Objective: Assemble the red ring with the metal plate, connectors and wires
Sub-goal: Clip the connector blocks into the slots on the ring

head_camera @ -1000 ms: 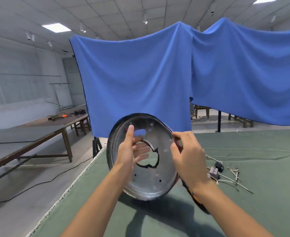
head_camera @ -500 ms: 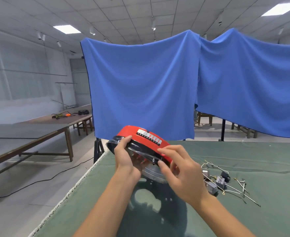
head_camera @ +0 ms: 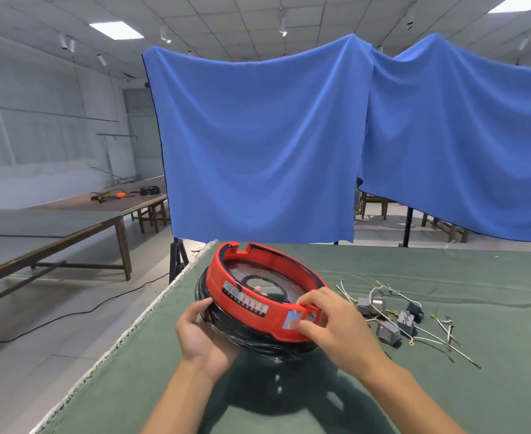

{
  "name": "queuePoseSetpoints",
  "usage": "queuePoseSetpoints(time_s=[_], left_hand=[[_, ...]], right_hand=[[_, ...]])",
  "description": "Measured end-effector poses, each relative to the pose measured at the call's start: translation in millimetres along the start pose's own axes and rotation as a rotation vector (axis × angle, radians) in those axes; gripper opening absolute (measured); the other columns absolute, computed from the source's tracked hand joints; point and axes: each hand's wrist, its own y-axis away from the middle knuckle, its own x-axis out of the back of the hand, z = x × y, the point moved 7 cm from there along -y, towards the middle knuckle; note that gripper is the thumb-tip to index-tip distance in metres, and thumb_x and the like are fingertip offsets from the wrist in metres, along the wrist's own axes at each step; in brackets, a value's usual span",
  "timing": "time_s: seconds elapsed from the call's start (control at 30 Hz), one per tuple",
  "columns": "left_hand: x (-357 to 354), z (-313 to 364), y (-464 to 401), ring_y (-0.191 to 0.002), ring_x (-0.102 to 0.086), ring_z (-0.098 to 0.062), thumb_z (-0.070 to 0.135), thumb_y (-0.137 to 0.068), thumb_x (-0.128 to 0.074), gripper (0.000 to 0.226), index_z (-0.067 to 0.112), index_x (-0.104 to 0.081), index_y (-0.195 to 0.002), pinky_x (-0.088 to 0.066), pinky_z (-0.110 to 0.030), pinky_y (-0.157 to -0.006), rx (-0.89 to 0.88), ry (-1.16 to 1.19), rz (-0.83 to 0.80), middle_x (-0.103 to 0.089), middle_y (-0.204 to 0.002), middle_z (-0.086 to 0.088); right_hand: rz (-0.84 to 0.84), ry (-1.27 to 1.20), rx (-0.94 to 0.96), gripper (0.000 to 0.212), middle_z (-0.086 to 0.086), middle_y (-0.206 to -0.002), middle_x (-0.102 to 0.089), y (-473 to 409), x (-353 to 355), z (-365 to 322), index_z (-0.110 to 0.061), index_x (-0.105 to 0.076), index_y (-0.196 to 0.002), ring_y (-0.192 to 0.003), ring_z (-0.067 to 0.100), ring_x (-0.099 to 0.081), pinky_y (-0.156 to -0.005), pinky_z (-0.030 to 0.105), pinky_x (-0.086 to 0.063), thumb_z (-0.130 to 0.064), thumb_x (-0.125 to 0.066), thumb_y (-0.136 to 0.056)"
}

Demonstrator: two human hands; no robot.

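Observation:
The red ring [head_camera: 248, 303] sits tilted on the shiny metal plate [head_camera: 267, 285], whose centre hole shows inside it; a black rim [head_camera: 258, 341] runs below. I hold the pair above the green table. My left hand [head_camera: 203, 332] grips the underside at the near left. My right hand [head_camera: 327, 324] pinches the ring's near right edge, thumb on a grey label. Grey connectors [head_camera: 386, 321] and white wires [head_camera: 430, 336] lie on the cloth to the right.
The green cloth table [head_camera: 383, 396] spreads below, its left edge [head_camera: 126, 333] close by. Blue curtains [head_camera: 258, 145] hang behind. A long wooden table [head_camera: 54, 220] stands to the left with tools on it, and a cable runs on the floor.
The plate was upright with its shiny face toward me; it has turned over and come down, so the red ring now faces up. Both hands shifted to its near rim.

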Motion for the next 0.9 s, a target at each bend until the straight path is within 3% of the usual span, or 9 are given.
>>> queuePoseSetpoints(time_s=[0.17,0.23,0.3,0.33,0.43,0.53,0.63,0.73,0.9], left_hand=[[22,15,1,-0.078,-0.068,-0.033,0.033,-0.088,-0.044,0.041,0.008,-0.075,-0.080,-0.052,-0.042,-0.075,-0.200,-0.184,0.256,-0.072,-0.080,-0.014],[27,21,4,-0.092,-0.068,-0.034,0.049,-0.089,-0.052,0.049,0.010,-0.067,-0.113,-0.051,-0.051,-0.087,-0.263,-0.346,0.348,-0.071,-0.101,-0.018],[27,24,7,-0.106,-0.063,-0.029,0.058,-0.067,-0.074,0.088,0.022,-0.038,-0.140,-0.044,-0.053,-0.100,-0.319,-0.469,0.386,-0.064,-0.120,-0.009],[26,23,6,-0.109,-0.062,-0.025,0.052,-0.057,-0.082,0.099,0.027,-0.034,-0.140,-0.044,-0.053,-0.100,-0.349,-0.514,0.361,-0.064,-0.121,-0.004],[23,23,3,-0.090,-0.069,-0.016,0.017,-0.053,-0.076,0.088,0.023,-0.041,-0.134,-0.052,-0.050,-0.090,-0.472,-0.590,0.303,-0.073,-0.097,0.007],[21,26,7,-0.080,-0.068,-0.010,0.016,-0.054,-0.068,0.081,0.026,-0.044,-0.130,-0.051,-0.052,-0.086,-0.539,-0.652,0.331,-0.072,-0.085,0.012],[18,29,14,-0.094,-0.066,-0.010,0.028,-0.060,-0.067,0.080,0.028,-0.041,-0.135,-0.048,-0.050,-0.096,-0.566,-0.711,0.373,-0.070,-0.097,0.014],[10,30,21,-0.123,-0.051,-0.018,0.045,-0.071,-0.064,0.083,0.028,-0.027,-0.145,-0.036,-0.043,-0.109,-0.583,-0.821,0.433,-0.054,-0.134,0.000],[-19,30,44,-0.140,-0.024,-0.021,0.032,-0.091,-0.057,0.067,0.026,-0.022,-0.148,-0.024,-0.042,-0.115,-0.915,-1.227,0.497,-0.029,-0.151,-0.005]], right_hand=[[-0.003,0.106,0.086,0.016,-0.019,-0.088,-0.048,5,-8,6,-0.023,-0.062,-0.090,-0.074,0.007,-0.050,-0.070,0.022,-0.039,-0.025,-0.075,-0.080],[0.060,0.211,0.154,0.016,-0.011,-0.087,-0.055,7,-4,4,-0.016,-0.065,-0.085,-0.076,0.014,-0.054,-0.067,0.029,-0.047,-0.017,-0.078,-0.076],[0.112,0.288,0.233,0.017,-0.001,-0.085,-0.060,12,-3,1,-0.009,-0.067,-0.079,-0.075,0.026,-0.059,-0.059,0.036,-0.052,-0.003,-0.079,-0.069],[0.135,0.313,0.261,0.020,0.001,-0.084,-0.061,14,-2,0,-0.008,-0.067,-0.077,-0.074,0.029,-0.059,-0.057,0.036,-0.053,0.002,-0.080,-0.066],[0.196,0.333,0.308,0.024,0.002,-0.085,-0.061,17,3,-3,-0.007,-0.066,-0.076,-0.073,0.029,-0.058,-0.058,0.033,-0.051,0.007,-0.080,-0.062],[0.204,0.310,0.323,0.022,0.002,-0.088,-0.061,19,6,-4,-0.008,-0.066,-0.078,-0.076,0.027,-0.058,-0.060,0.032,-0.051,0.005,-0.079,-0.064],[0.178,0.281,0.308,0.021,0.002,-0.090,-0.061,19,5,-4,-0.008,-0.067,-0.079,-0.078,0.026,-0.059,-0.062,0.034,-0.052,0.004,-0.078,-0.067],[0.138,0.233,0.278,0.019,0.003,-0.088,-0.062,18,3,-3,-0.007,-0.068,-0.079,-0.075,0.025,-0.059,-0.062,0.037,-0.053,0.005,-0.078,-0.068],[0.014,0.078,0.183,0.015,-0.001,-0.089,-0.056,13,-6,4,-0.006,-0.068,-0.086,-0.073,0.014,-0.051,-0.071,0.025,-0.044,-0.004,-0.077,-0.075]])
